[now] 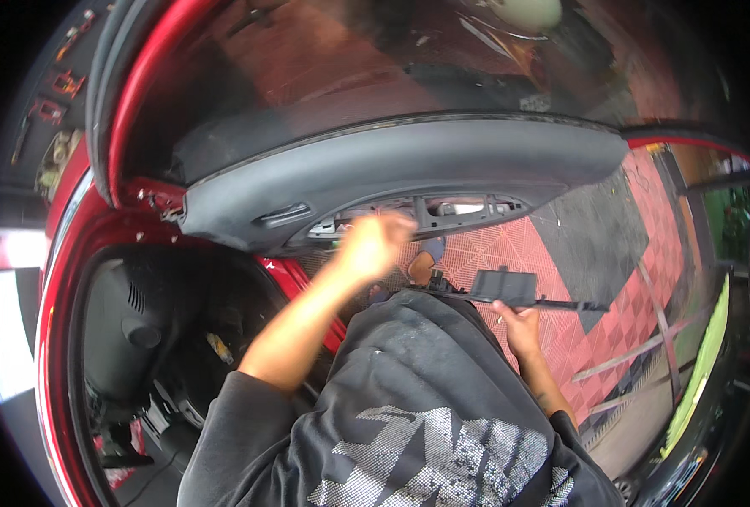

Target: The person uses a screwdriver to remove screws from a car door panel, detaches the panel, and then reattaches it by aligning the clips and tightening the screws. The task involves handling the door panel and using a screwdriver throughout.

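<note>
Right hand closed on black trim piece; long axis roughly left-right, rightward and bodyward of left hand. Left nearer door panel, fingers curled, blurred; cannot tell if holding anything.

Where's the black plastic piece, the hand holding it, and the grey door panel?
Black plastic piece (pixel 503 287): head view, its wide flat part.
Right hand (pixel 522 327): head view, middle of the hand.
Grey door panel (pixel 409 155): head view, its smooth upper part.

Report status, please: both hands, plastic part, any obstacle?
Right hand holds black plastic piece. Left hand blurred, partly covering door opening. Piece apart from door.
</note>
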Demonstrator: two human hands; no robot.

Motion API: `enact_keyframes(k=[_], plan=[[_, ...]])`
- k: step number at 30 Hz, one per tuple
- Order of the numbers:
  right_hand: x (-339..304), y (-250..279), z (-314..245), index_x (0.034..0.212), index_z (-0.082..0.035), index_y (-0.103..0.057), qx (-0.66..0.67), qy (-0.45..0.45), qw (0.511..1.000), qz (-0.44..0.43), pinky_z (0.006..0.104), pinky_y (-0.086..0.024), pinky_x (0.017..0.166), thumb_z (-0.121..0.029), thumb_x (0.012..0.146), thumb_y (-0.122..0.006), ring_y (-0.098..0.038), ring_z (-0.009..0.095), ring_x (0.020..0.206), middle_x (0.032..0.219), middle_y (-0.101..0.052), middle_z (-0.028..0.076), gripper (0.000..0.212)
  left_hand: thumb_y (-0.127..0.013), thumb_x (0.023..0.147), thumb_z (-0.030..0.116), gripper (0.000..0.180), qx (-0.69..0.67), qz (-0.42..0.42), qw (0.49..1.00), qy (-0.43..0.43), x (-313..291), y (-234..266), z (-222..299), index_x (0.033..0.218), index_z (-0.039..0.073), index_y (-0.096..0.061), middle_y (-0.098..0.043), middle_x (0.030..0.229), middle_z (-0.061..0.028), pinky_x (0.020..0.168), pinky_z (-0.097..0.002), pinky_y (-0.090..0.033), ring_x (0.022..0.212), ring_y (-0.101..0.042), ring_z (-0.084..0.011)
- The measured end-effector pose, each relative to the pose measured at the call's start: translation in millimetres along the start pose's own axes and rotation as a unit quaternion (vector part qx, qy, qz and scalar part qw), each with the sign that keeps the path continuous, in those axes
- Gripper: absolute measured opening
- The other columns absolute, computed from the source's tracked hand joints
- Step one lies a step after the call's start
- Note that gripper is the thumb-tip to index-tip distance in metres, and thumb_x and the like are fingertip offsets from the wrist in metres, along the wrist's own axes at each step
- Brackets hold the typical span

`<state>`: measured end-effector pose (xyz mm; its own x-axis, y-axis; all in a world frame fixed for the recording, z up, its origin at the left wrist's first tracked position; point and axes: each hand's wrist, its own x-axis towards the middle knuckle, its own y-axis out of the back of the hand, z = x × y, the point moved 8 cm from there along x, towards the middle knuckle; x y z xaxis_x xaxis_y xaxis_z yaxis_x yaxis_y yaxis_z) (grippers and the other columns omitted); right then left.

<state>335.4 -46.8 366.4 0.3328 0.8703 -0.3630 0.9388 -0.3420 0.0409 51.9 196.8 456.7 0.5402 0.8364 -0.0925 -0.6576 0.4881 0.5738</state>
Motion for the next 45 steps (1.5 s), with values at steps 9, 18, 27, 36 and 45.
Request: enact_keyframes(k=[9,18,27,36,45], plan=[[6.7,35.3,15.6,0.138,-0.01,-0.061,0.443,-0.034,0.894,-0.048,0.0509,-0.056,0.099,-0.001,0.097,-0.063,-0.067,0.036,0.123,0.131,-0.069,0.016,0.043,-0.044,0.101,0.023,0.047,0.363,-0.28,0.874,0.161,61.6,-48.7,-141.3,0.135,-0.002,-0.065,-0.06,0.145,-0.0269,0.115,-0.0478,-0.045,0.137,-0.058,-0.0381],[20.3,2.0,11.3,0.138,-0.005,-0.059,0.473,-0.056,0.876,-0.071,0.049,-0.058,0.097,-0.009,0.1,-0.064,-0.067,0.041,0.124,0.131,-0.069,0.019,0.039,-0.044,0.1,0.039,0.061,0.381,-0.271,0.854,0.229,62.1,-47.7,-155.0,0.14,-0.002,-0.064,-0.056,0.15,-0.0255,0.12,-0.0465,-0.039,0.141,-0.054,-0.039],[26.2,-6.8,41.1,0.125,-0.003,-0.064,0.465,-0.157,0.871,-0.032,0.0415,-0.057,0.09,-0.02,0.104,-0.063,-0.071,0.026,0.104,0.119,-0.074,0.015,0.027,-0.054,0.102,0.057,0.06,0.495,-0.217,0.836,0.094,48.4,-40.5,-47.7,0.117,0.003,-0.076,-0.076,0.117,-0.0194,0.099,-0.0461,-0.057,0.112,-0.074,-0.0363],[110.9,-62.5,11.6,0.114,-0.006,-0.064,0.435,-0.141,0.887,-0.06,0.0381,-0.057,0.079,-0.027,0.102,-0.071,-0.068,0.023,0.088,0.102,-0.071,0.011,0.025,-0.073,0.094,0.046,0.042,0.139,-0.106,0.958,0.228,6.9,-17.0,-170.5,0.113,0.009,-0.075,-0.076,0.094,-0.0139,0.067,-0.0426,-0.054,0.072,-0.071,-0.0255],[162.9,-101.7,16.3,0.128,-0.002,-0.054,0.361,-0.158,0.919,-0.022,0.0421,-0.058,0.081,-0.027,0.099,-0.076,-0.067,0.032,0.104,0.124,-0.061,0.02,0.044,-0.072,0.101,0.021,0.015,-0.549,0.109,0.746,0.36,-56.0,-57.2,-212.5,0.094,0.018,-0.059,-0.035,0.064,0.009,0.046,-0.0264,-0.023,0.05,-0.03,-0.0061]])
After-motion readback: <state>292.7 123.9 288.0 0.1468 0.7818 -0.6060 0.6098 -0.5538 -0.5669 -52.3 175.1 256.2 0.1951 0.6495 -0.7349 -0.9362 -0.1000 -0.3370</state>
